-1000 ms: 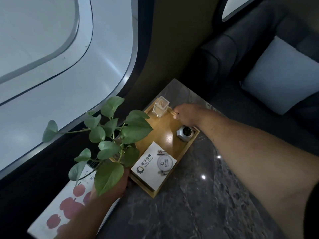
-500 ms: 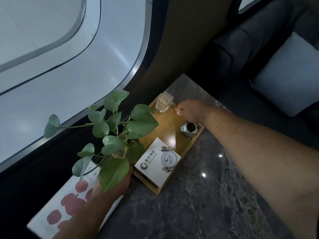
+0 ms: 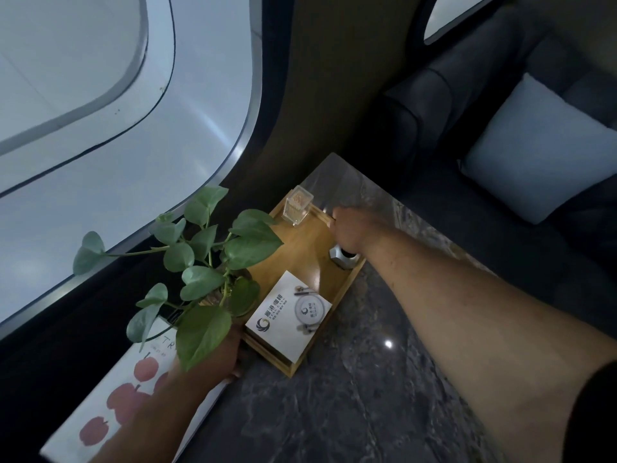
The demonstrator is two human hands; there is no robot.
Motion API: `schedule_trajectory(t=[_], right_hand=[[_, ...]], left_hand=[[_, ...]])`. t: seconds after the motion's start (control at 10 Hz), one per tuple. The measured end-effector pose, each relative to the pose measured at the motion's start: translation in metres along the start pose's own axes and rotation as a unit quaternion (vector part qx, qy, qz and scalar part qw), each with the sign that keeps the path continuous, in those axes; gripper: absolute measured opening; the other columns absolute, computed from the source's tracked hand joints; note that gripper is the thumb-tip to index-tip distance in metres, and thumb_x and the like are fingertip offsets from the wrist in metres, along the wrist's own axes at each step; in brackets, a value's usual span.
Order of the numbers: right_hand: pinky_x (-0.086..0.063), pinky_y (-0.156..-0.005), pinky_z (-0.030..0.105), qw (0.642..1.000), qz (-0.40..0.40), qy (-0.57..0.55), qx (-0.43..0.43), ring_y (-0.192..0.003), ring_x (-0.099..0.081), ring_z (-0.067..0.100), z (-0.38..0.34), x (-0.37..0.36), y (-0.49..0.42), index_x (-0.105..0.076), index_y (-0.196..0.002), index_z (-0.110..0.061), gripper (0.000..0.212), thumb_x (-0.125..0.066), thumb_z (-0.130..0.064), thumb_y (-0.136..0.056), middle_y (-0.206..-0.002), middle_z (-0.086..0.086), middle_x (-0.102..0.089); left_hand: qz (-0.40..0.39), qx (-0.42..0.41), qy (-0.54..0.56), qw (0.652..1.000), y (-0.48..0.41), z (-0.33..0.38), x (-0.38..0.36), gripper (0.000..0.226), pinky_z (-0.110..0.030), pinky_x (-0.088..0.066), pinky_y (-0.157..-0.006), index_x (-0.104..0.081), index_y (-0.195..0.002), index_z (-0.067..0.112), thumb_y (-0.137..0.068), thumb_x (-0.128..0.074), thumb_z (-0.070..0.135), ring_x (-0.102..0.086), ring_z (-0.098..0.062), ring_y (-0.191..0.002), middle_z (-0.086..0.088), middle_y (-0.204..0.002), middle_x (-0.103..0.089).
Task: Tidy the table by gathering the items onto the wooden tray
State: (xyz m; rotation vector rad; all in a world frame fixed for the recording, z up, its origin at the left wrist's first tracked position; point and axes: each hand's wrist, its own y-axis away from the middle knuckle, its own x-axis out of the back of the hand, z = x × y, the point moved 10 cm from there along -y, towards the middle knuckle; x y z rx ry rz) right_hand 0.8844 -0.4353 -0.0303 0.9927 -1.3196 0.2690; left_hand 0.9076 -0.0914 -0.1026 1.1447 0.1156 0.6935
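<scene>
The wooden tray [image 3: 302, 259] lies on the dark marble table [image 3: 360, 396]. On it stand a clear toothpick holder [image 3: 297, 206] at the far corner, a small silver faceted pot [image 3: 340, 257], a white printed box [image 3: 288, 315] and a leafy green plant [image 3: 207, 259]. My right hand [image 3: 350, 228] grips the tray's far right rim, above the silver pot. My left hand [image 3: 217, 359] holds the tray's near left end, partly hidden under the leaves.
A white magazine with red apples [image 3: 110, 406] lies at the table's left edge beside the window ledge. A dark sofa with a pale blue cushion [image 3: 534, 158] stands beyond the table on the right.
Both hands have kept their hold on the tray's ends. The tray has shifted a little across the view with the head's motion.
</scene>
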Motion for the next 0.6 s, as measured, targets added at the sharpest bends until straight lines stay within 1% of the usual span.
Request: schedule_trajectory(t=[0.1, 0.2, 0.3, 0.4, 0.5, 0.6], right_hand=[[-0.046, -0.067, 0.033, 0.999, -0.008, -0.019, -0.03, -0.092, -0.064, 0.025, 0.003, -0.004, 0.006, -0.059, -0.122, -0.016, 0.031, -0.041, -0.035, -0.106, -0.111, 0.01, -0.068], [-0.055, -0.08, 0.043, 0.997, -0.012, -0.056, -0.042, -0.096, -0.062, 0.027, 0.005, -0.001, 0.022, -0.051, -0.134, -0.021, 0.038, -0.042, -0.042, -0.103, -0.116, 0.01, -0.063], [-0.055, -0.084, 0.047, 0.998, 0.013, -0.055, -0.034, -0.104, -0.06, 0.029, 0.007, 0.012, 0.039, -0.046, -0.14, -0.023, 0.043, -0.048, -0.041, -0.1, -0.124, 0.01, -0.058], [-0.058, -0.076, 0.043, 0.994, 0.066, -0.082, 0.002, -0.097, -0.063, 0.028, 0.012, 0.037, 0.078, -0.053, -0.13, -0.022, 0.037, -0.054, -0.038, -0.096, -0.115, 0.008, -0.063], [-0.051, -0.069, 0.035, 0.991, 0.075, -0.106, 0.013, -0.089, -0.063, 0.024, 0.022, 0.044, 0.109, -0.061, -0.115, -0.022, 0.026, -0.058, -0.037, -0.094, -0.105, 0.003, -0.066], [-0.039, -0.067, 0.029, 0.99, 0.05, -0.133, 0.001, -0.087, -0.064, 0.025, 0.048, 0.031, 0.161, -0.067, -0.098, -0.026, 0.014, -0.059, -0.035, -0.091, -0.1, 0.002, -0.07]], left_hand=[[-0.001, -0.008, -0.004, 1.0, 0.001, 0.001, 0.003, 0.053, -0.024, -0.042, -0.039, -0.065, -0.096, -0.005, -0.109, -0.039, 0.039, -0.057, -0.028, -0.048, -0.021, -0.078, -0.065], [-0.024, 0.015, 0.035, 0.999, 0.015, 0.006, -0.004, 0.043, -0.019, -0.033, -0.036, -0.058, -0.085, -0.002, -0.11, -0.038, 0.027, -0.046, -0.023, -0.046, -0.016, -0.066, -0.052], [-0.029, 0.034, 0.083, 0.996, 0.024, 0.008, -0.008, 0.038, -0.015, -0.03, -0.031, -0.051, -0.077, 0.004, -0.11, -0.038, 0.017, -0.041, -0.022, -0.049, -0.013, -0.062, -0.047], [-0.016, 0.011, 0.03, 0.999, 0.032, 0.014, -0.009, 0.031, -0.022, -0.038, -0.042, -0.052, -0.083, 0.006, -0.11, -0.041, 0.018, -0.048, -0.023, -0.055, -0.017, -0.071, -0.054], [0.01, -0.008, -0.028, 1.0, 0.034, 0.012, -0.005, 0.029, -0.027, -0.043, -0.054, -0.053, -0.081, 0.008, -0.108, -0.047, 0.017, -0.054, -0.023, -0.059, -0.015, -0.077, -0.06], [0.036, -0.043, -0.068, 0.996, 0.043, 0.01, -0.01, 0.026, -0.034, -0.053, -0.066, -0.066, -0.091, 0.002, -0.106, -0.051, 0.016, -0.064, -0.029, -0.076, -0.026, -0.103, -0.069]])
